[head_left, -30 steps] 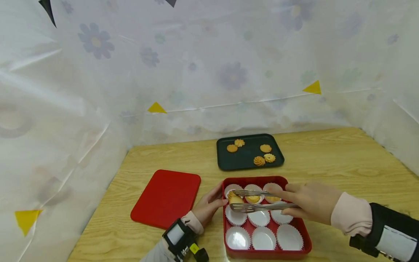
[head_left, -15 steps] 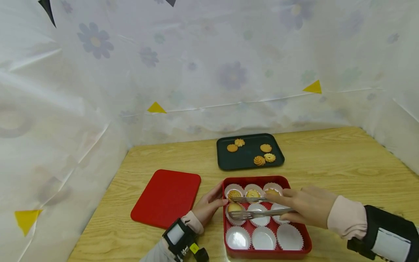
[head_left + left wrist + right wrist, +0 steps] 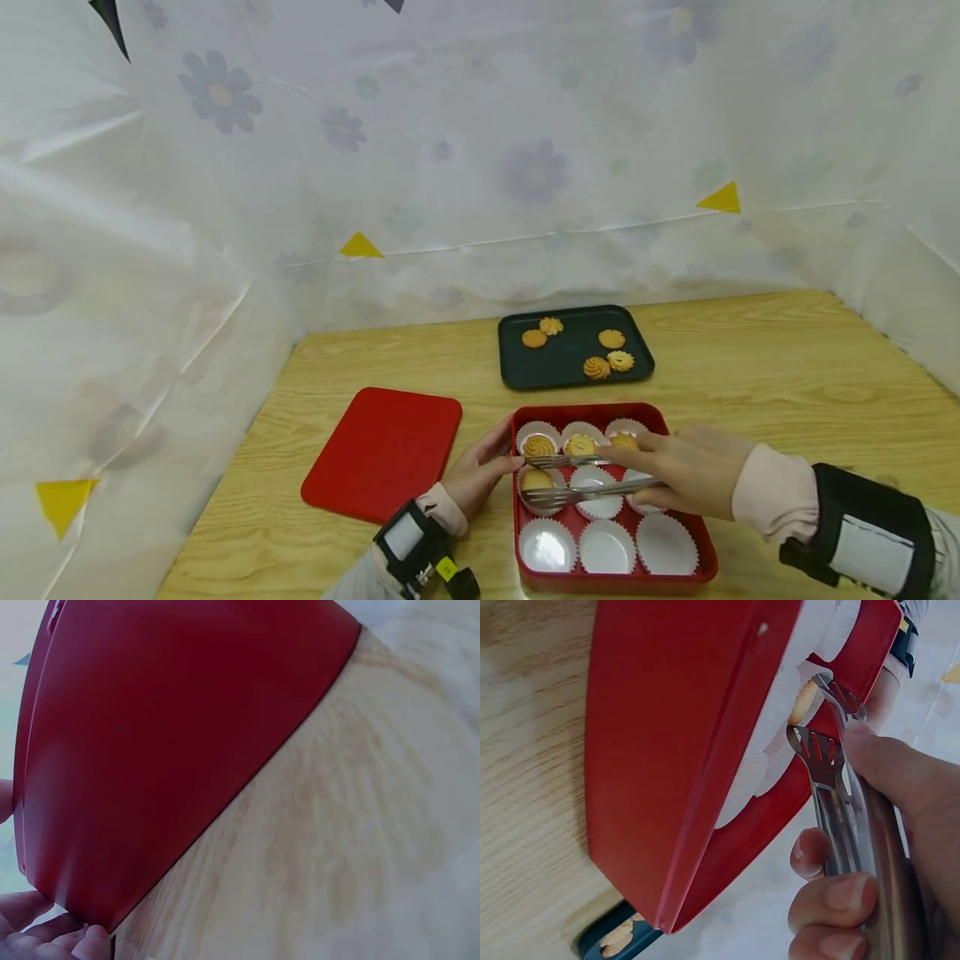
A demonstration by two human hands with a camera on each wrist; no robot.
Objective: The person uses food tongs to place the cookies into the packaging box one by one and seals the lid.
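Red box (image 3: 615,583), lower middle: no readable lettering
Yellow tag (image 3: 447,569), lower middle: too small to read
White wrist panel (image 3: 872,550), lower right: nothing legible

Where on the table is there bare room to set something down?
Bare table: the wide stretch right of the green tray, beyond the right hand; and the patch left of the tray, beyond the red panel. Crowded: the red box, with the left hand gripping it and tongs over it.
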